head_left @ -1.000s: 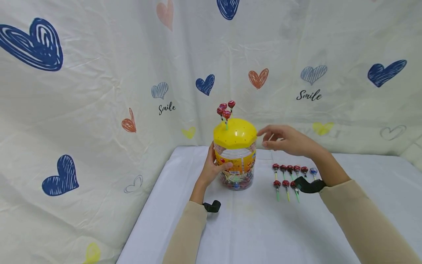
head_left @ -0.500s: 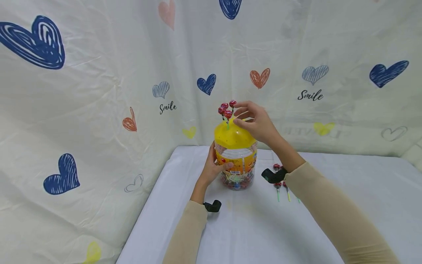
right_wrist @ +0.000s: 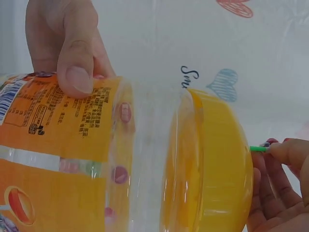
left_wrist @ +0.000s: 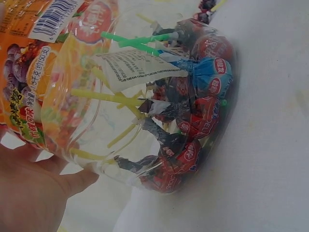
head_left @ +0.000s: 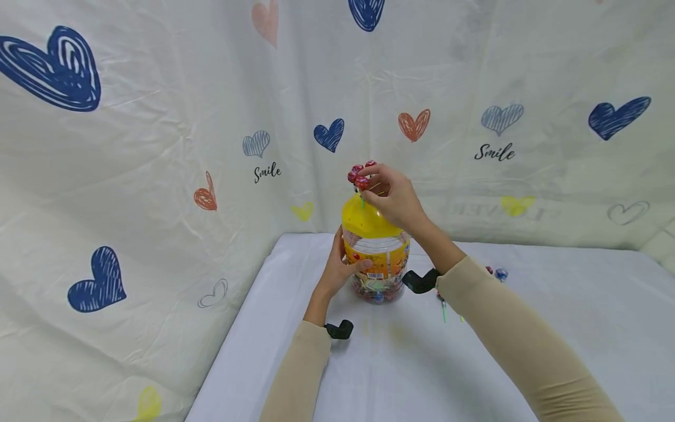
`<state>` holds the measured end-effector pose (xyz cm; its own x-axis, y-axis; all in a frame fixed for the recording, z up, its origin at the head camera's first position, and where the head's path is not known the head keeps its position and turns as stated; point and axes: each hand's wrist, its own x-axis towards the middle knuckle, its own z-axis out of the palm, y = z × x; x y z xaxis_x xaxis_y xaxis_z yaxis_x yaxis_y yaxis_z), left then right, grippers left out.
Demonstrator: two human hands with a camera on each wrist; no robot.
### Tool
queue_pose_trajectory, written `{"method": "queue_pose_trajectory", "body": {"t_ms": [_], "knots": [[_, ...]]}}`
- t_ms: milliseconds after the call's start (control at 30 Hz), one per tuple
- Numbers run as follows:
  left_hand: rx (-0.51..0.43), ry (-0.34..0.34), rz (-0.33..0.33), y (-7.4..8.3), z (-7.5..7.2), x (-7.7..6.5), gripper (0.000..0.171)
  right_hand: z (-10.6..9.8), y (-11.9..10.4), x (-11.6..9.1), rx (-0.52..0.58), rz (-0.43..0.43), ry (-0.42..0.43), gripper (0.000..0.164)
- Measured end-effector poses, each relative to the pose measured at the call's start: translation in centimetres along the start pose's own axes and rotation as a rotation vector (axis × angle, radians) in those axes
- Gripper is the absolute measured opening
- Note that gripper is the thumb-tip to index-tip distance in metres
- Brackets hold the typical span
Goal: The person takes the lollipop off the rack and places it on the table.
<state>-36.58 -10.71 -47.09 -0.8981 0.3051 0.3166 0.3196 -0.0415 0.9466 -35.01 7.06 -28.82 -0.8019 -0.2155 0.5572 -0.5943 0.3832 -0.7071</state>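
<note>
A clear plastic jar [head_left: 387,266] with an orange label and a yellow lid [head_left: 361,218] stands upright on the table. My left hand [head_left: 337,272] holds it from the left side, thumb on the label [right_wrist: 53,121]. Several red-wrapped lollipops [head_left: 353,174] stick up out of the lid. Above the lid my right hand [head_left: 392,196] pinches one lollipop [head_left: 361,183] just under its head; its green stick [right_wrist: 258,149] meets the lid top in the right wrist view. Inside the jar, wrapped lollipops [left_wrist: 195,116] lie at the bottom, as the left wrist view shows.
More lollipops [head_left: 501,274] lie on the white tablecloth [head_left: 401,369] right of the jar, mostly hidden behind my right sleeve [head_left: 506,328]. A white curtain [head_left: 448,70] printed with hearts hangs behind and at the left.
My right hand has moved left from beside the lid to the lollipops on top and now pinches one. The left hand and the jar have stayed in place.
</note>
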Motion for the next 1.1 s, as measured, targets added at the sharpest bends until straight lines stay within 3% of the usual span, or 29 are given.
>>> {"method": "queue_pose_trajectory", "body": {"t_ms": [533,900,1100], "knots": [[-0.008,0.005,0.012,-0.1,0.1,-0.1,0.095,-3.4,-1.5,-0.7,0.131,-0.082,0.078,0.036],[-0.005,0.007,0.013,-0.1,0.1,0.0,0.096,-6.2,0.0,-2.9,0.208,-0.040,0.065,0.038],[-0.007,0.000,0.032,-0.1,0.1,-0.1,0.098,-7.2,1.9,-4.9,0.187,0.037,0.066,0.036]]}}
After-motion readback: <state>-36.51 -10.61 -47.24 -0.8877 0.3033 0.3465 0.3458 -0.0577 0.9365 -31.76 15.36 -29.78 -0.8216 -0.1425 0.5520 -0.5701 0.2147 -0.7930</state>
